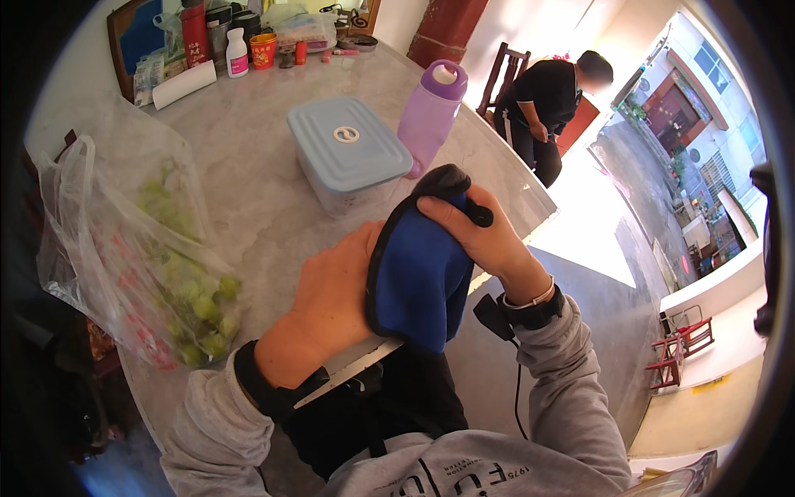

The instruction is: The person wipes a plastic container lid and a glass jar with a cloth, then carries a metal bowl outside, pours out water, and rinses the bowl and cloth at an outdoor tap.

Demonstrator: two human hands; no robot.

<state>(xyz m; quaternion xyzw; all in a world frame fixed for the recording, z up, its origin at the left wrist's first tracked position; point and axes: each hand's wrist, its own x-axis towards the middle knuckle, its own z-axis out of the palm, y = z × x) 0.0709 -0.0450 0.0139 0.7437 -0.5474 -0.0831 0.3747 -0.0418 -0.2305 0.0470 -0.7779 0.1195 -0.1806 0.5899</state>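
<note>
A blue fabric item with black edging (419, 267) is held up in front of me at the table's edge; its exact kind is unclear. On its right side, my right hand (490, 233) grips the upper black-trimmed part, thumb lying over the blue cloth. My left hand (323, 304) holds the left black edge, with its fingertips hidden behind the fabric. Just beyond the hands stands a clear plastic container with a light blue lid (351, 146). Beside that container is a purple plastic bottle (431, 115), close behind the top of the fabric.
To the left, a clear plastic bag (118, 248) holds green grapes (205, 307) on the stone-look table (248, 205). A white bottle (236, 53), a red cup (263, 51) and a paper roll (184, 85) line the back. Right of the table, a person (540, 112) bends forward near a wooden chair (504, 71).
</note>
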